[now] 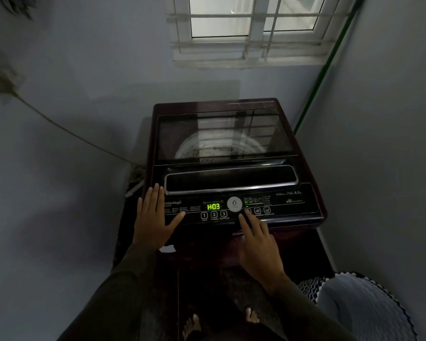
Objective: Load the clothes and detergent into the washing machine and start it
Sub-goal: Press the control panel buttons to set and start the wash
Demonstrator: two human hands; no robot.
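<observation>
A dark maroon top-loading washing machine (305, 168) stands in the corner with its glass lid (221, 136) closed; the pale drum shows faintly through it. On the control panel (288, 205) at the front a green display (213, 206) reads H:03. My left hand (155, 215) lies flat with fingers spread on the panel's left end. My right hand (258, 244) has its index fingertip on a button just right of the round white dial (234, 204). No clothes or detergent are in view.
A barred window (253, 28) is in the wall behind the machine. A green hose (327, 67) runs down the right corner. A cable (59, 129) slopes along the left wall. A round basket (364, 308) with a patterned rim sits at the lower right.
</observation>
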